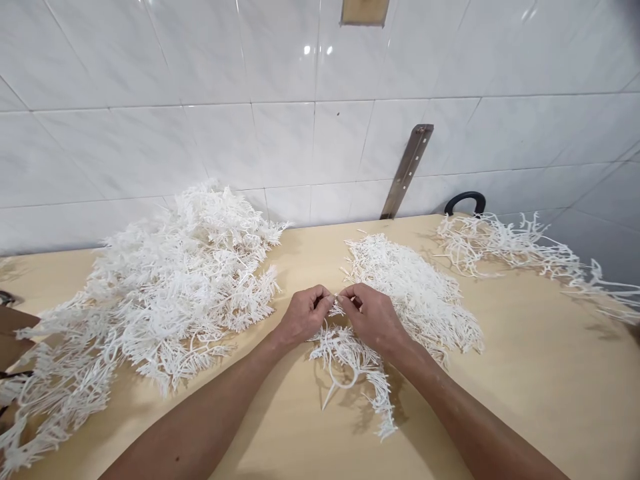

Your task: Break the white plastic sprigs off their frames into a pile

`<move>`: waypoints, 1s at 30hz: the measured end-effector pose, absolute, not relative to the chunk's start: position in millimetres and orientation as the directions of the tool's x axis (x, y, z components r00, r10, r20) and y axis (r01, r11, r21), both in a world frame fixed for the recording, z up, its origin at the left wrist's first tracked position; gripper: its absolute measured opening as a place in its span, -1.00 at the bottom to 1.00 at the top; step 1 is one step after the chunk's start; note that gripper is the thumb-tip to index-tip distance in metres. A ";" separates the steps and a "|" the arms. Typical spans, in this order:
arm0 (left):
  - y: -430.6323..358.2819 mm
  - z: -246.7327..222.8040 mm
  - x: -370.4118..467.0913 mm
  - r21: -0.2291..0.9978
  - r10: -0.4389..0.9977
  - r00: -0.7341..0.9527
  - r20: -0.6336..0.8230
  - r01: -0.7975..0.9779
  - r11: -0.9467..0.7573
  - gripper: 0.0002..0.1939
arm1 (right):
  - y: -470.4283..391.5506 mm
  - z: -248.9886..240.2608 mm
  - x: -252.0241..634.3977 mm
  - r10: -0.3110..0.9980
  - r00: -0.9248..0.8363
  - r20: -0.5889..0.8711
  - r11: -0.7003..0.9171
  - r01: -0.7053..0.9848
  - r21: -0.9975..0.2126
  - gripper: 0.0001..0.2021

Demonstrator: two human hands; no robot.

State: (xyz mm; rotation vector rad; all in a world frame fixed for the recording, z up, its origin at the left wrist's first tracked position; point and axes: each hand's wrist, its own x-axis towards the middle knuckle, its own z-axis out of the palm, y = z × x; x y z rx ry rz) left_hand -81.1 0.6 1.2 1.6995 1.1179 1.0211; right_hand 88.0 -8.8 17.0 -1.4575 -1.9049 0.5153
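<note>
My left hand (306,313) and my right hand (373,315) meet over the table, thumbs and forefingers pinched close together. Between the fingertips is the upper end of a white branching plastic sprig (350,353), which hangs and trails below my hands toward the table. Its bare stem curls in a loop under the right wrist. Just beyond my right hand lies a flat pile of trimmed white sprigs (410,280). A taller, looser heap of white sprigs (185,267) stands to the left of my left hand.
Thin bare white stems (510,247) lie at the far right, beside a black curved handle (465,199). A metal bracket (407,171) leans against the tiled wall (280,140) behind the wooden table (540,373). A brown cardboard box (15,333) shows at the left edge.
</note>
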 end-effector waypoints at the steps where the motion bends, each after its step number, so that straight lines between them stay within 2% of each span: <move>1: 1.2 0.5 -81.4 0.931 0.945 0.275 0.178 0.264 -0.253 -0.74 | -8.3 15.8 88.6 0.944 -0.159 0.290 0.317 0.688 -0.652 -0.83; 8: -0.6 1.9 -80.3 0.938 0.945 0.294 0.141 0.265 -0.222 -0.73 | -8.3 14.7 94.3 0.895 -0.228 0.383 0.428 0.677 -0.598 -0.82; 20: -3.3 6.2 -78.6 0.918 0.935 0.319 0.156 0.302 -0.256 -0.83 | -7.7 15.0 104.9 0.872 -0.294 0.391 0.480 0.669 -0.568 -0.84; 30: -1.2 6.2 -81.9 0.902 0.916 0.362 0.175 0.315 -0.297 -0.80 | -6.8 16.8 106.2 0.881 -0.291 0.374 0.468 0.659 -0.590 -0.84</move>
